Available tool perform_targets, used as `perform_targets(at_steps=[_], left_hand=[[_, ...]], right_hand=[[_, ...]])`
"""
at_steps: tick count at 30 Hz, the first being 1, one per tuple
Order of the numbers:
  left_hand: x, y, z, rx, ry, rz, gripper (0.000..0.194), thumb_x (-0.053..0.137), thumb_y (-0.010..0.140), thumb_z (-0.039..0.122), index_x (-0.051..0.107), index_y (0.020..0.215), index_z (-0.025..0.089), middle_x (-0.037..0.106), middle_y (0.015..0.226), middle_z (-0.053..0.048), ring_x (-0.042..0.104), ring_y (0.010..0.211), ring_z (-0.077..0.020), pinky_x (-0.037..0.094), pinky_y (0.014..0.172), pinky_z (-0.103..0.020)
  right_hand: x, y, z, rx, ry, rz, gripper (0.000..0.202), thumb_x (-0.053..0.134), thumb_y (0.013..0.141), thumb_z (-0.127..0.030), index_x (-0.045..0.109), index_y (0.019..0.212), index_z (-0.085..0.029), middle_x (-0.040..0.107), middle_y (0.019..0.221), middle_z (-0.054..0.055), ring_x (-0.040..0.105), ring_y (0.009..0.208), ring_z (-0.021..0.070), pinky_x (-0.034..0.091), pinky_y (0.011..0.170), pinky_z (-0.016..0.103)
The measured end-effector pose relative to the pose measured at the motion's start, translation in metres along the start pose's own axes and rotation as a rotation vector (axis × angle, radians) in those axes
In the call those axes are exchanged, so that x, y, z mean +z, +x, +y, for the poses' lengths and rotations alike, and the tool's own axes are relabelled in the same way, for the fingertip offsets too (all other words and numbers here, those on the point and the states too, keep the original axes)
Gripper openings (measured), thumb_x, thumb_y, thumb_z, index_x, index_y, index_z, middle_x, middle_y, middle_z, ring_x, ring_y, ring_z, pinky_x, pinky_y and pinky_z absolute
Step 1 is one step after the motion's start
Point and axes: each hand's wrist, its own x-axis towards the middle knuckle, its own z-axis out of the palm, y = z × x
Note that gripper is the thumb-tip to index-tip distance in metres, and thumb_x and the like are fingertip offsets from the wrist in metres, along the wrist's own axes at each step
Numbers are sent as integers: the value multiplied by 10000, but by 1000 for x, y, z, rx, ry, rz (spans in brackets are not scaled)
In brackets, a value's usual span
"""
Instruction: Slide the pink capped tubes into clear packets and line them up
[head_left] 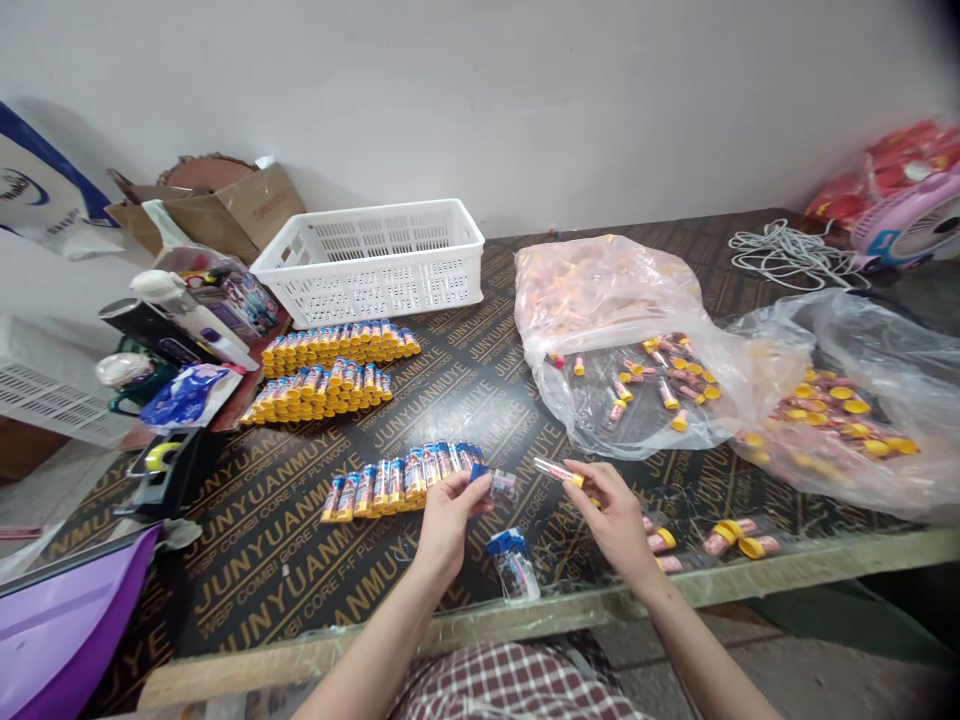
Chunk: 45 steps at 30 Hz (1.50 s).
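Observation:
My left hand (453,508) pinches a small clear plastic wrapper with a blue end (501,483). Opposite it, my right hand (611,510) grips a slim clear tube with a yellow cap (558,470), pink inside, its clear end pointing left. The tube and the wrapper are apart. Below and between the hands lies a stack of similar blue-topped wrappers (514,563). Beside my left hand runs a row of wrapped tubes (390,484) with blue tops and yellow bottoms. Several unwrapped tubes (724,537) lie right of my right hand.
Two piles of wrapped tubes (319,392) sit at left, before a white basket (375,275). Open plastic bags of tubes (611,290) (832,400) spread at right. A tape dispenser (166,470), purple bin (75,625), coiled cord (787,252) and pink fan (911,222) stand around.

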Motion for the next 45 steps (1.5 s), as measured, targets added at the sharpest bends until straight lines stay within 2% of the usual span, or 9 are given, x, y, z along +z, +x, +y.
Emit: perform_targets(at_steps=[6, 14, 23, 27, 30, 33, 38, 42, 45], left_hand=[[2, 4, 8, -34, -175, 133, 350, 848, 485, 376, 690, 636, 103, 656, 583, -23, 575, 518, -86, 486, 537, -196], [-2, 3, 6, -13, -164, 193, 379, 837, 497, 417, 674, 621, 98, 639, 536, -20, 577, 506, -97, 480, 530, -203], [-3, -1, 0, 64, -99, 73, 352, 749, 652, 429, 657, 803, 125, 652, 700, -1, 593, 612, -105, 501, 585, -222], [-3, -6, 5, -2, -148, 35, 435, 807, 599, 329, 610, 943, 149, 647, 676, 16, 607, 622, -108, 505, 623, -229], [-3, -11, 7, -49, -117, -38, 439, 813, 593, 310, 611, 943, 138, 666, 707, -12, 611, 627, -113, 503, 631, -234], [-4, -16, 5, -124, -35, -176, 374, 797, 612, 335, 652, 868, 104, 672, 733, -48, 602, 621, -114, 495, 621, -231], [0, -26, -1, -207, 47, -314, 349, 765, 643, 395, 687, 802, 94, 650, 690, -48, 575, 593, -111, 473, 602, -231], [2, -30, -7, -254, 48, -352, 350, 779, 626, 386, 690, 802, 97, 638, 675, -36, 562, 573, -103, 457, 580, -223], [1, -31, -11, -258, 43, -375, 341, 775, 636, 379, 686, 808, 99, 642, 685, -39, 566, 574, -104, 456, 575, -224]], right_hand=[[5, -17, -51, -101, 112, 187, 197, 583, 849, -232, 638, 1034, -269, 573, 1025, 60, 569, 946, 208, 507, 779, 352], [15, -27, -57, -252, 83, 174, 389, 569, 839, -133, 612, 1160, -350, 590, 1043, 62, 579, 959, 240, 495, 848, 446], [20, -35, -60, -179, 257, -105, 332, 492, 884, -148, 627, 1132, -322, 579, 1061, 55, 585, 970, 199, 523, 808, 352], [23, -35, -56, -217, 242, -119, 369, 478, 875, -102, 620, 1137, -320, 585, 1015, 47, 591, 927, 179, 528, 769, 319], [26, -33, -53, -248, 199, -98, 459, 524, 827, -91, 551, 1221, -324, 567, 989, 47, 589, 892, 184, 533, 771, 340], [26, -29, -52, -300, 140, -106, 664, 563, 748, -86, 405, 1347, -326, 506, 1176, 72, 537, 1067, 237, 490, 903, 430], [22, -23, -53, -337, 195, -293, 874, 548, 643, -61, 235, 1422, -304, 241, 1488, 76, 328, 1327, 301, 406, 1016, 494], [21, -23, -51, -321, 257, -414, 881, 526, 626, -43, 230, 1427, -260, 350, 1437, 94, 380, 1308, 277, 391, 1047, 465], [23, -26, -49, -302, 299, -400, 874, 523, 611, -26, 261, 1413, -257, 420, 1377, 92, 439, 1263, 261, 411, 1040, 437]])
